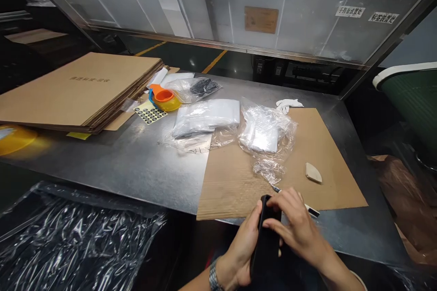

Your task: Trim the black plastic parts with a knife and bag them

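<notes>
Both my hands hold a slim black object (265, 241) at the near edge of the metal table (136, 163). My left hand (243, 248) cups it from below and the left, fingers closed around its side; a watch sits on that wrist. Over its top end, my right hand (296, 225) is wrapped with the fingers pressed on its face. Just beyond my right hand a thin pen-like tool (309, 209) lies on a brown cardboard sheet (235, 182).
On the cardboard lie a crumpled clear plastic bag (264, 138) and a small beige wedge (313, 173). Further back are bagged white packs (206, 118), an orange and yellow tape dispenser (165, 98), a sticker sheet (150, 112), a white glove (286, 105) and stacked cardboard (78, 88). Crinkled plastic film (75, 245) lies below left.
</notes>
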### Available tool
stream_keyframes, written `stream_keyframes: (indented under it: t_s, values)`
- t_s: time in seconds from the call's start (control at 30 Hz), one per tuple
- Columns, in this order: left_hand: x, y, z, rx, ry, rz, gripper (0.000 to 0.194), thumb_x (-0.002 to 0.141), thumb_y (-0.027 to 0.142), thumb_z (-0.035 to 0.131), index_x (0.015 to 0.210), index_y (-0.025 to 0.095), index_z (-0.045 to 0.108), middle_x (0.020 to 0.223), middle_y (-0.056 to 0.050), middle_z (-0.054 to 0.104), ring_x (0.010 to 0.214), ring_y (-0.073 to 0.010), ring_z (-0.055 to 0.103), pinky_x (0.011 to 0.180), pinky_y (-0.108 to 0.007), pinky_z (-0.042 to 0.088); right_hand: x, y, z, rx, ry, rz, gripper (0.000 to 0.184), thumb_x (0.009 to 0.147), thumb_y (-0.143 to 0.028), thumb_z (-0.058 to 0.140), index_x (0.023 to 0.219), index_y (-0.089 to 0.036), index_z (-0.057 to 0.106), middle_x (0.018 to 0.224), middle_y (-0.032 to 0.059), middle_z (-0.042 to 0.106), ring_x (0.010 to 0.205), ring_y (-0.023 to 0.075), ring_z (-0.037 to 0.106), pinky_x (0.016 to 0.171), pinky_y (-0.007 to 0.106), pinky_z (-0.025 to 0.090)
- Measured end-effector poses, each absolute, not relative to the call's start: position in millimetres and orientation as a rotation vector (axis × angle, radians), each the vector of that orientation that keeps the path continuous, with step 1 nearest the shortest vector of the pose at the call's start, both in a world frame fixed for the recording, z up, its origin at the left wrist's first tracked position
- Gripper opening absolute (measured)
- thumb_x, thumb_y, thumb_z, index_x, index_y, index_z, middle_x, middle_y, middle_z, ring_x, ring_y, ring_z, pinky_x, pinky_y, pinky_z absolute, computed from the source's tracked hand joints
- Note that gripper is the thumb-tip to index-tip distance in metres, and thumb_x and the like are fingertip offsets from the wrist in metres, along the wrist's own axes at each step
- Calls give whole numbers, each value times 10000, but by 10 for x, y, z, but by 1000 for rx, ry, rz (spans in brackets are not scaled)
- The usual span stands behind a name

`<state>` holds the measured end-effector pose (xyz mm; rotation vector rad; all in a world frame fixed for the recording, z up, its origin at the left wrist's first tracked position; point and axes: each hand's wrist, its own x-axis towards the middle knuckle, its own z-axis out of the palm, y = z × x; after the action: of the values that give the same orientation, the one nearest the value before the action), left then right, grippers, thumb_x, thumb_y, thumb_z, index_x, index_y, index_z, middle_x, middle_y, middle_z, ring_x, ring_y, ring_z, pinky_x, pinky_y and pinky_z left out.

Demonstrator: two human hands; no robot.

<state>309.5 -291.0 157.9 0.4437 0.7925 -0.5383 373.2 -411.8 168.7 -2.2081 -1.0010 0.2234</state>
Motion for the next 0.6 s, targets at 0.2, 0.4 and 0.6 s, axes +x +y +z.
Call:
stream_keyframes:
  t_s: [0.2,0.4,0.6]
  values:
    - [3034,-2920,1579,550,771,-636,588,825,585,398,701,66,645,524,-67,595,365,-105,528,376,-194,437,3941,-4158,1711,-2067,-1046,316,171,872,-304,530,940,-214,658,804,35,612,783,168,537,706,310,408]
    - [3025,-2902,1553,559,766,-755,689,835,611,329,621,41,651,473,-74,572,354,-100,532,380,-177,432,3986,-4143,1731,-2000,-878,429,198,869,-242,500,843,-185,688,755,32,655,738,151,583,681,275,436]
    - [3085,-2857,1518,483,771,-485,579,830,571,409,714,59,652,535,-63,598,406,-98,547,417,-175,437,3760,-4244,1563,-2007,-486,461,316,867,-353,484,1123,-189,569,1032,81,640,923,189,592,763,306,480]
